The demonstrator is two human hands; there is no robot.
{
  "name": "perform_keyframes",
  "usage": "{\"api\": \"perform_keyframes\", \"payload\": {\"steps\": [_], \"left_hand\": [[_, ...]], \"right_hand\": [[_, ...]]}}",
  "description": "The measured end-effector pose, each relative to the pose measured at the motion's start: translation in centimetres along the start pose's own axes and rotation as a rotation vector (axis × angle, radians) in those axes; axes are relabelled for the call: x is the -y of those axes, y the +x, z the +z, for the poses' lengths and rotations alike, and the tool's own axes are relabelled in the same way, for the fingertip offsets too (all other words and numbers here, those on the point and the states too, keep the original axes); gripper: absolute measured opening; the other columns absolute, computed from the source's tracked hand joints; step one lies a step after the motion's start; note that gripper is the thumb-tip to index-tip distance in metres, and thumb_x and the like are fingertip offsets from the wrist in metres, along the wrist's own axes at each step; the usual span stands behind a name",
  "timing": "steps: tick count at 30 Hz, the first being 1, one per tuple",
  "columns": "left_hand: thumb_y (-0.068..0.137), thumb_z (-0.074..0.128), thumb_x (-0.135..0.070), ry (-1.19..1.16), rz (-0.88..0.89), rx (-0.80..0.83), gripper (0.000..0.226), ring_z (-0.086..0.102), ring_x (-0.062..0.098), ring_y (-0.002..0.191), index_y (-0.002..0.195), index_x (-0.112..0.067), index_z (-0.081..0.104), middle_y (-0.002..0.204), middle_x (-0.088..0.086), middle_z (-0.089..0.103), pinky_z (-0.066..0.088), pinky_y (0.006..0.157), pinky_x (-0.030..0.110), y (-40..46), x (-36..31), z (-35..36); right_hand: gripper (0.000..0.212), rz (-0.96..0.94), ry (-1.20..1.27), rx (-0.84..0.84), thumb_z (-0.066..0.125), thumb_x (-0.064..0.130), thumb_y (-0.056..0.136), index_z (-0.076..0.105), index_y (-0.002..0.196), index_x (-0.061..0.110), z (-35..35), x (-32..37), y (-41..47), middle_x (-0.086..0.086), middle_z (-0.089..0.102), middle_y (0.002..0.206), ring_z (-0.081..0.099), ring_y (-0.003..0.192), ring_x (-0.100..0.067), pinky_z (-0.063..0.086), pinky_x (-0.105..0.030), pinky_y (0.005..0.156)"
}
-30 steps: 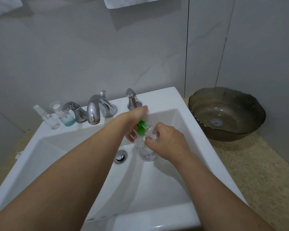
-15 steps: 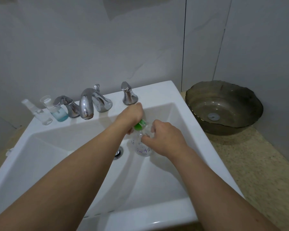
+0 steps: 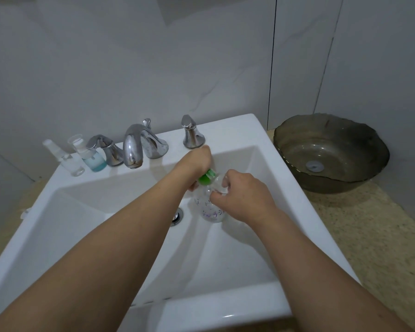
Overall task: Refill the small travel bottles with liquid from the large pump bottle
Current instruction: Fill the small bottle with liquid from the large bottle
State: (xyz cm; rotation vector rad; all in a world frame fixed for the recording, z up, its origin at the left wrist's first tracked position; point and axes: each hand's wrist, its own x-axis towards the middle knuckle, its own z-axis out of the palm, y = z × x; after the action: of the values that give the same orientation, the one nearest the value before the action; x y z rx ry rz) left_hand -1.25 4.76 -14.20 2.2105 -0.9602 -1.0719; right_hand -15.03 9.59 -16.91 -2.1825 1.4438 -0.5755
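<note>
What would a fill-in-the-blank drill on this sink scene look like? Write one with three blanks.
1. The clear bottle held over the white sink has a ____ collar at its neck.
2. The small bottle beside the left tap handle holds ____ liquid.
3. The dark glass bowl stands to the ____ of the sink.

Missing words: green; blue; right

White sink (image 3: 237, 130) sits on a speckled beige countertop (image 3: 369, 224). On the sink's back ledge: chrome faucet (image 3: 135, 147) with two handles, plus on the left a clear spray bottle (image 3: 66, 156) and a small bottle with blue liquid (image 3: 91, 155) side by side. Dark glass bowl (image 3: 331, 152) on the countertop right of the sink.
</note>
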Motion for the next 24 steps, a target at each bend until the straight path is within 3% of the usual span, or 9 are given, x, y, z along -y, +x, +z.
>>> {"api": "perform_keyframes", "payload": {"steps": [5, 9, 12, 17, 20, 24], "left_hand": [[0.087, 0.038, -0.043, 0.041, -0.119, 0.155, 0.037, 0.059, 0.031, 0.081, 0.095, -0.011, 0.055, 0.090, 0.014, 0.061, 0.046, 0.079, 0.037, -0.9, -0.9, -1.4], [0.097, 0.031, -0.063, 0.029, -0.169, 0.270, 0.063, 0.062, 0.041, 0.115, 0.103, -0.006, 0.058, 0.118, 0.018, 0.066, 0.041, 0.106, 0.058, -0.4, -1.2, -2.2], [0.099, 0.029, -0.063, 0.066, -0.166, 0.230, 0.062, 0.062, 0.042, 0.109, 0.100, -0.007, 0.056, 0.117, 0.020, 0.065, 0.042, 0.105, 0.063, -0.8, -1.4, -1.9], [0.095, 0.032, -0.043, 0.133, -0.102, 0.098, 0.049, 0.069, 0.042, 0.097, 0.104, -0.004, 0.061, 0.105, 0.021, 0.071, 0.053, 0.095, 0.057, -1.0, -1.1, -1.2], [0.099, 0.024, -0.040, 0.102, -0.061, -0.007, 0.050, 0.066, 0.039, 0.090, 0.102, -0.003, 0.058, 0.100, 0.022, 0.067, 0.054, 0.092, 0.051, -1.1, -0.9, -0.2], [0.101, 0.019, -0.033, 0.041, -0.040, -0.044, 0.055, 0.067, 0.046, 0.100, 0.117, 0.002, 0.058, 0.114, 0.030, 0.066, 0.053, 0.094, 0.059, -0.8, -0.6, 0.3]], "right_hand": [[0.037, -0.031, 0.040, -0.059, 0.060, 0.050, 0.080, 0.055, 0.100, 0.019, -0.4, 0.1, -0.2, 0.004, 0.061, 0.092, 0.058, 0.085, -0.023, 0.038, -0.031, 0.067], [0.039, -0.055, 0.045, -0.076, 0.060, 0.050, 0.081, 0.056, 0.104, 0.019, -0.7, 0.2, -0.1, 0.005, 0.061, 0.096, 0.059, 0.089, -0.022, 0.038, -0.031, 0.068], [0.038, -0.064, 0.042, -0.067, 0.060, 0.049, 0.082, 0.055, 0.102, 0.018, -0.7, 0.2, -0.2, 0.005, 0.059, 0.092, 0.059, 0.087, -0.022, 0.042, -0.032, 0.070], [0.039, -0.065, 0.026, -0.057, 0.060, 0.050, 0.082, 0.055, 0.104, 0.018, -0.5, 0.0, 0.0, 0.005, 0.058, 0.092, 0.058, 0.088, -0.022, 0.043, -0.032, 0.071], [0.035, -0.045, 0.017, -0.037, 0.060, 0.049, 0.080, 0.050, 0.090, 0.016, -0.3, -0.2, -0.1, 0.002, 0.055, 0.083, 0.055, 0.078, -0.025, 0.038, -0.031, 0.065], [0.034, -0.012, 0.019, -0.011, 0.061, 0.047, 0.079, 0.051, 0.087, 0.015, -0.2, -0.1, -0.2, 0.001, 0.055, 0.081, 0.053, 0.075, -0.027, 0.039, -0.031, 0.064]]}}
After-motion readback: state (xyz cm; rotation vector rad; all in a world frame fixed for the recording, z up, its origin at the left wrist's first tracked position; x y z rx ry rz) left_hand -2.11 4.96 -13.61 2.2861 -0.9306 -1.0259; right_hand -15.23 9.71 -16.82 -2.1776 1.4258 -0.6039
